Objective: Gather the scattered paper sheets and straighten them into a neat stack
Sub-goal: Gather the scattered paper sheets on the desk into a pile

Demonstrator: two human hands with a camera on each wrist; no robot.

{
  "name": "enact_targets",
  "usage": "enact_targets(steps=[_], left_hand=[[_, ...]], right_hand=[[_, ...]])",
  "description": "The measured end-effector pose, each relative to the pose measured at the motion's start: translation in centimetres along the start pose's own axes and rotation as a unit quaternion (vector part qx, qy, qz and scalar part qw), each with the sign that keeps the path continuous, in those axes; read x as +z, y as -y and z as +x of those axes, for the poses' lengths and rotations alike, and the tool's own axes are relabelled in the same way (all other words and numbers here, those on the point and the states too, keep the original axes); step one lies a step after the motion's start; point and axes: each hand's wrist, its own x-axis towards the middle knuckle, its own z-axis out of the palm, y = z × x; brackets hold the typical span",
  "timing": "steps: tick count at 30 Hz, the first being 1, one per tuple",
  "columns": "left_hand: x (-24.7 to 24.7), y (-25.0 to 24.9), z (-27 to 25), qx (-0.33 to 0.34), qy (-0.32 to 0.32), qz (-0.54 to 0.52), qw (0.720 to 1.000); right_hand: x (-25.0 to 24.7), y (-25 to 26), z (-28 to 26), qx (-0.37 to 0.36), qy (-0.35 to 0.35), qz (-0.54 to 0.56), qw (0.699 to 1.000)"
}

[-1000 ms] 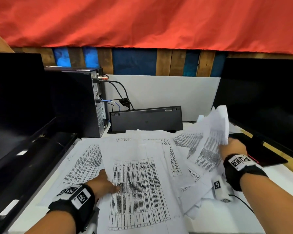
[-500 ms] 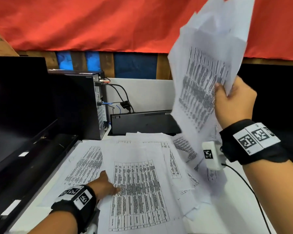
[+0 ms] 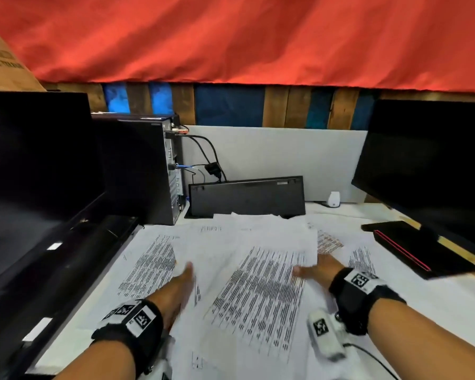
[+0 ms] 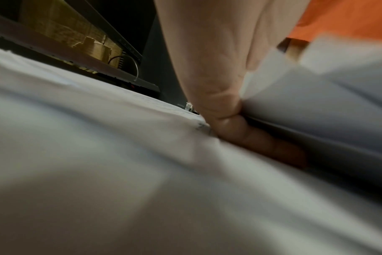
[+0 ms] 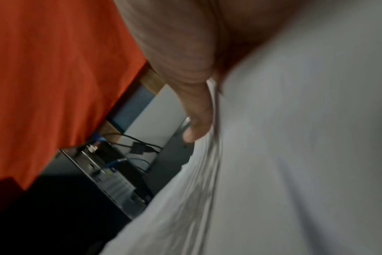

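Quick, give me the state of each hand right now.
Left hand: open, fingers flat on the sheets.
Right hand: gripping the edge of a bunch of sheets.

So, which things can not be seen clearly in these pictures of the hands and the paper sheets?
- Printed text on the paper sheets: head view, too small and blurred to read.
- Left hand fingers: head view, motion blur; in the left wrist view, partly under a sheet.
- Right hand fingers: head view, covered by the top sheet's edge; grip uncertain.
- Number of sheets: they overlap.
- Black monitors: cut off by frame edges.
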Motion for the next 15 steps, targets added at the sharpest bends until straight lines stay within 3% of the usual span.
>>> enact_targets(steps=[3, 5, 9, 11, 13, 15], left_hand=[[0.6, -0.4, -0.5, 0.032, -0.068, 0.147, 0.986], [0.5, -0.1, -0.5, 0.044, -0.08, 0.212, 0.973], [-0.4, 0.7, 0.6, 0.046, -0.051, 0.212, 0.975], [-0.6, 0.6, 0.7, 0.038, -0.044, 0.23, 0.971], [-0.5, 0.5, 0.6, 0.036, -0.05, 0.251, 0.966], [-0.4, 0.4, 0.5, 0.041, -0.057, 0.265, 0.962]], right_hand=[[1.2, -0.7, 0.2, 0.031, -0.025, -0.059, 0.997], [2.3, -0.4, 0.1, 0.021, -0.005, -0.138, 0.99], [4.8, 1.3, -1.0, -0.017, 0.089, -0.268, 0.959], [4.4, 1.3, -0.3, -0.009, 0.091, -0.276, 0.957], [2.1, 0.4, 1.3, 0.009, 0.02, -0.254, 0.967], [-1.2, -0.9, 2.2, 0.056, -0.103, -0.259, 0.959]])
